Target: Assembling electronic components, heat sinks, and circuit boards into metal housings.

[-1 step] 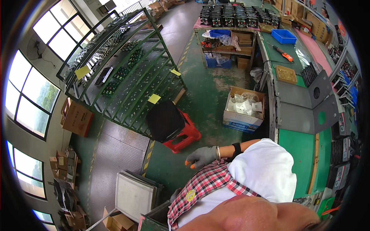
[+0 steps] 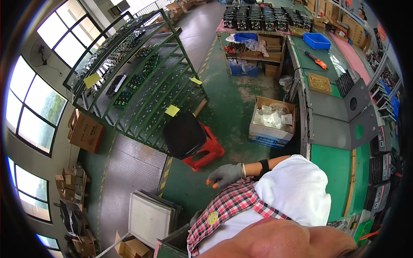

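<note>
My right hand [image 2: 226, 175], in a grey glove with bare fingertips, hangs beside the red checkered apron [image 2: 228, 200]. Its fingers are loosely bent and a little apart, with nothing visible in them. A metal bangle and a black wristband circle that wrist. Past the apron's far edge shows a small dark grey patch, perhaps my left hand [image 2: 195, 218]; its fingers are hidden. The red plastic stool [image 2: 206, 148] with a black seat stands nearest to my right hand, apart from it.
A green rack [image 2: 142, 90] holding circuit boards stands at left. The green workbench [image 2: 331, 172] at right carries grey metal panels [image 2: 329, 131], a blue bin [image 2: 317, 41] and an orange-handled electric screwdriver [image 2: 318, 62]. On the floor are a carton of packing material [image 2: 271, 127] and leaning flat panels [image 2: 150, 217].
</note>
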Action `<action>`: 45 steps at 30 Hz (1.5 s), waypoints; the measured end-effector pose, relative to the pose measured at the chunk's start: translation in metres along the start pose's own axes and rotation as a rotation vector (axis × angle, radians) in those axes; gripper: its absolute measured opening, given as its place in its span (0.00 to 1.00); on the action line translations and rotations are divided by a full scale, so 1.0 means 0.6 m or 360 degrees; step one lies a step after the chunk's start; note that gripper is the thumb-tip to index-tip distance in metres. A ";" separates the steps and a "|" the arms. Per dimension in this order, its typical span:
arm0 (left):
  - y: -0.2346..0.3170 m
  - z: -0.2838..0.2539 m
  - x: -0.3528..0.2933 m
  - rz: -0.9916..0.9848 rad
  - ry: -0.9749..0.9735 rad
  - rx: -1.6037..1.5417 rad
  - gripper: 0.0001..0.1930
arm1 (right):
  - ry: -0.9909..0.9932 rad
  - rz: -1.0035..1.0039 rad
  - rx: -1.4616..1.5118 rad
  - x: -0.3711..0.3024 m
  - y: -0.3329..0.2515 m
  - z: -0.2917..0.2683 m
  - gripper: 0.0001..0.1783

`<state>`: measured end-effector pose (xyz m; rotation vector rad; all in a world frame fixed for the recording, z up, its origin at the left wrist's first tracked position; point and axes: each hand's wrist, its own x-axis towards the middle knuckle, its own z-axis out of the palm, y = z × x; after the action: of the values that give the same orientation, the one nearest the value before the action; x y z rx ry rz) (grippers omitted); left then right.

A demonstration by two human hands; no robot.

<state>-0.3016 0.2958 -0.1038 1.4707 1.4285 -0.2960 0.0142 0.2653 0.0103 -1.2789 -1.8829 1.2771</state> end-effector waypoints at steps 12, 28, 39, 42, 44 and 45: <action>-0.007 0.010 -0.009 -0.0009 0.0000 -0.0039 0.17 | -0.0071 0.0064 -0.0103 -0.002 -0.018 0.000 0.20; -0.014 0.016 -0.017 -0.0060 0.0028 -0.0112 0.17 | -0.0175 0.0033 -0.0104 0.020 -0.015 -0.004 0.22; -0.013 0.017 -0.021 -0.0072 0.0055 -0.0146 0.18 | -0.0172 0.0028 -0.0105 0.021 -0.013 -0.006 0.21; -0.008 0.020 -0.024 -0.0088 0.0056 -0.0168 0.18 | -0.0192 0.0069 -0.0087 0.019 -0.018 -0.009 0.20; 0.001 0.021 -0.028 -0.0120 0.0056 -0.0171 0.18 | -0.0241 0.0075 -0.0094 0.018 -0.021 -0.012 0.20; 0.008 0.021 -0.030 -0.0097 0.0082 0.0131 0.19 | -0.0217 0.0089 -0.0094 0.017 -0.021 -0.013 0.20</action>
<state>-0.2967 0.2760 -0.0936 1.5129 1.5202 -0.3608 0.0107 0.2765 0.0243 -1.3126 -2.0052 1.3782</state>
